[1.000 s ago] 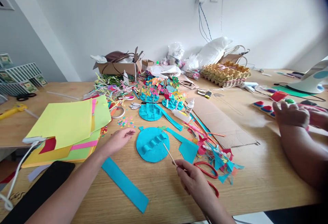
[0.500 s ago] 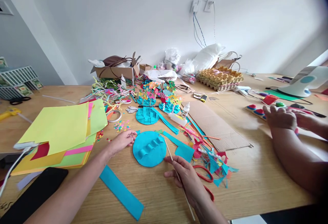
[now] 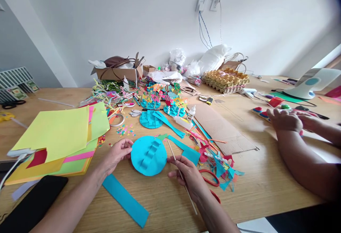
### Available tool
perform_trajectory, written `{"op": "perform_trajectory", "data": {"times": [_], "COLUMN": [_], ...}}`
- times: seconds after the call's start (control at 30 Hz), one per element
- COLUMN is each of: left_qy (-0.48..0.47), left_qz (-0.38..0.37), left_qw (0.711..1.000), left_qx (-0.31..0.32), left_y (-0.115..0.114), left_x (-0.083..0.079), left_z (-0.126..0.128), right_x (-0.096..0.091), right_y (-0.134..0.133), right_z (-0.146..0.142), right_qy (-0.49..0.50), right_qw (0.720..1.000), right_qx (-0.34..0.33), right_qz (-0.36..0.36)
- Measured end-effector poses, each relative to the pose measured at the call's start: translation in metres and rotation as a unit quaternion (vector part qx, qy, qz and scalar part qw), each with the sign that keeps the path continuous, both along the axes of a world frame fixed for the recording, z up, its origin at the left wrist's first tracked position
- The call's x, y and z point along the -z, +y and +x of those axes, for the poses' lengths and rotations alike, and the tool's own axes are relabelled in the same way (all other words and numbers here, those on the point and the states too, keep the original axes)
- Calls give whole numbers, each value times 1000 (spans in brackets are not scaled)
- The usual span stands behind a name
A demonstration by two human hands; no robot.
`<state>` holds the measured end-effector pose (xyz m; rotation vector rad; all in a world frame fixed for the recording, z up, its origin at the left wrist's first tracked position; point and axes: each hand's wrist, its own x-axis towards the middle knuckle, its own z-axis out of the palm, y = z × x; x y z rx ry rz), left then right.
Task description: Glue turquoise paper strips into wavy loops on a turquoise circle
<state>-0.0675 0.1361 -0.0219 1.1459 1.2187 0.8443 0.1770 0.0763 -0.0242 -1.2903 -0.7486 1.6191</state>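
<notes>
A blue paper disc (image 3: 145, 160) with folded blue strips glued on top lies on the wooden table (image 3: 266, 186) in front of me. My left hand (image 3: 117, 154) grips the disc's left edge with its fingertips. My right hand (image 3: 188, 176) holds a thin wooden stick (image 3: 173, 154) that points up past the disc's right edge, the fingers touching that edge. A long blue paper strip (image 3: 125, 200) lies near my left forearm.
Stacked coloured paper sheets (image 3: 58, 133) lie at left, red scissors (image 3: 211, 181) and paper scraps at right. Finished blue discs (image 3: 149, 119), a glue bottle (image 3: 191, 113), a cardboard sheet (image 3: 221, 126), a cardboard box (image 3: 117, 71) and egg trays (image 3: 226, 80) lie beyond. Another person's hands (image 3: 290, 121) work at far right.
My left hand came from the confetti to the disc's left edge and took hold of it. My right hand moved in to the disc's right edge with the stick.
</notes>
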Motion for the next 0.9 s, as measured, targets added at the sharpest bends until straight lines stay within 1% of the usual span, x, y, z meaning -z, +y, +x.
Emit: {"op": "perform_trajectory", "data": {"times": [0.1,0.2,0.27,0.33,0.4,0.43,0.53,0.6,0.63,0.77,0.9], "left_qy": [-2,-21,-27,-24,-17,-13,13,52,80,205,284], "left_qz": [6,-24,-40,-46,-46,-43,-19,5,19,75,149], "left_qw": [1000,999,999,999,999,999,1000,999,997,976,947], "left_qx": [-5,6,9,7,9,10,10,7,5,-7,-10], "left_y": [-3,-6,-7,-9,-9,-9,-4,1,3,11,13], "left_x": [3,1,-1,-2,-2,-1,5,10,13,23,23], "left_z": [-1,-2,-1,0,2,2,3,2,2,-2,-7], "right_x": [0,1,2,2,1,0,-5,-6,-6,-1,4], "right_y": [7,13,14,13,8,5,-4,-9,-12,-18,-22], "right_z": [-2,-1,3,9,16,20,28,30,31,28,24], "right_qy": [-16,-54,-103,-179,-276,-329,-463,-518,-537,-598,-625], "right_qw": [1000,998,992,979,950,928,851,811,798,763,750], "right_qx": [-11,-31,-44,-54,-66,-72,-95,-114,-122,-127,-120], "right_qz": [9,32,57,86,130,156,229,247,246,212,181]}}
